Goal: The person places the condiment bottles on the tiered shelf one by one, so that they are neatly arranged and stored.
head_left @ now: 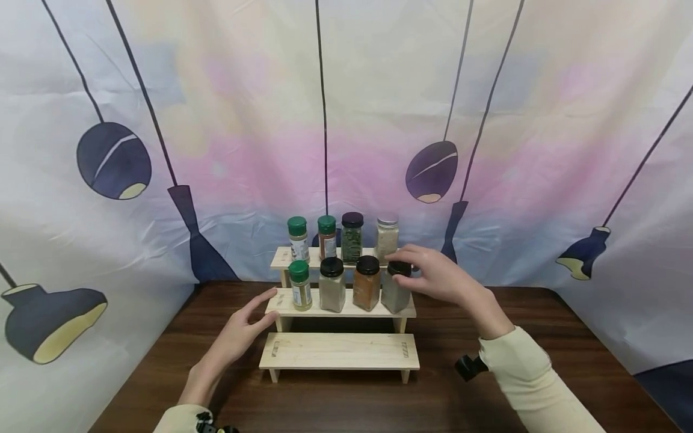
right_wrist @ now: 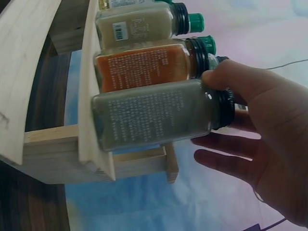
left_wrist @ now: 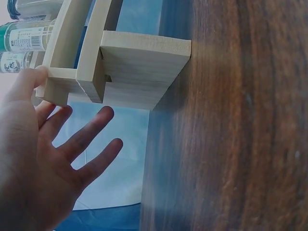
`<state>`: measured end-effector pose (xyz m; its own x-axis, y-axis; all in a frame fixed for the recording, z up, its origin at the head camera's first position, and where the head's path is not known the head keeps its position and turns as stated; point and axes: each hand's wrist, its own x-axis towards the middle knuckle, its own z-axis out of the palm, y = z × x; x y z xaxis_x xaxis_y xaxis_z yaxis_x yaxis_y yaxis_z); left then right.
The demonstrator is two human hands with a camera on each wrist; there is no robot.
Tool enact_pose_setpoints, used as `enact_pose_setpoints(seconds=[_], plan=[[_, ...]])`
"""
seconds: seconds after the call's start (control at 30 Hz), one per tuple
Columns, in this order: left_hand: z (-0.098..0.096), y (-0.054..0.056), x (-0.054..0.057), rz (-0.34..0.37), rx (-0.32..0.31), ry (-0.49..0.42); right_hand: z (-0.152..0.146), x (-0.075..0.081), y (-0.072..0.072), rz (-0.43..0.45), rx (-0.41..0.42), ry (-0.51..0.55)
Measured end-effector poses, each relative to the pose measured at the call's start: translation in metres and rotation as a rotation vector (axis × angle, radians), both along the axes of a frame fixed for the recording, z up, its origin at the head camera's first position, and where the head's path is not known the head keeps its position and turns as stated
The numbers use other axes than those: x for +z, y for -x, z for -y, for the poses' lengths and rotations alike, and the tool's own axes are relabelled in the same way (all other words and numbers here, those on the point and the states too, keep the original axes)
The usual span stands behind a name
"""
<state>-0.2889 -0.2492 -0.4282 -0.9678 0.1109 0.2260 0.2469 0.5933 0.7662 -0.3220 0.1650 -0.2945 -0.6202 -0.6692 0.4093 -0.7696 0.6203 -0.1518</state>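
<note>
My right hand holds a grey-green spice jar by its black lid, thumb at the neck and fingers behind. This jar stands at the right end of the middle step of a wooden tiered rack. Left of it are an orange-brown spice jar, a beige spice jar and a green-capped spice bottle. At the rack's left end is my left hand, fingers spread, thumb and index finger against the middle step's end. In the left wrist view, its other fingers extend beside the rack.
On the top step stand two green-capped bottles, a black-lidded jar of green herbs and a silver-lidded jar. The rack sits on a dark wooden table. Behind hangs a curtain printed with lamps.
</note>
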Motion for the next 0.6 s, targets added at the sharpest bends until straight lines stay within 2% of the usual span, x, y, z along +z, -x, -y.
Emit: enact_pose_setpoints(seconds=[0.27, 0.43, 0.6], plan=[[0.005, 0.001, -0.005, -0.012, 0.014, 0.045, -0.019, -0.018, -0.007, -0.012, -0.078, 0.120], [0.009, 0.000, -0.003, -0.018, 0.040, 0.205, -0.047, -0.035, -0.011, -0.034, -0.170, 0.163], [0.015, -0.001, 0.005, -0.086, 0.047, 0.380, -0.071, -0.057, -0.013, -0.044, -0.260, 0.131]])
